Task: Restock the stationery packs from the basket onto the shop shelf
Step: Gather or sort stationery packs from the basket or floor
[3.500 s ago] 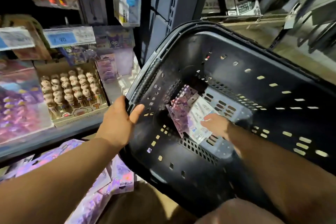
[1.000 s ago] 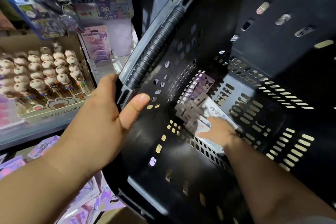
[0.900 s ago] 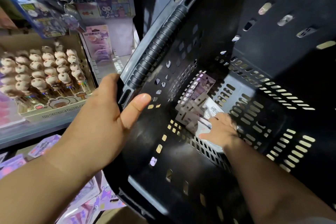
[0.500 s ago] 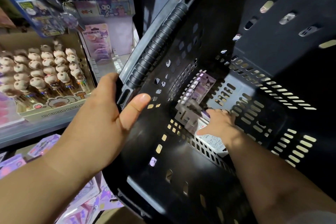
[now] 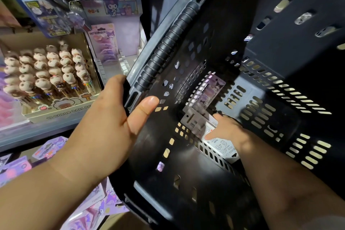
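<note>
Our left hand [image 5: 104, 123] grips the basket [image 5: 186, 164] rim, thumb inside, tipping its mouth toward us so the bottom is reachable. Right hand [image 5: 226, 129] lies on the packs [image 5: 211, 91] in the basket's bottom corner, likely gathering them; whether it pinches one, can't tell. Shelf [image 5: 37, 132] sits left of the basket.

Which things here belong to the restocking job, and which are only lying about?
For the job: basket, gripped at its rim by the left hand; stationery packs inside it, touched by the right hand; shelf.
Just lying about: box of ball pens; hanging blister pack.
</note>
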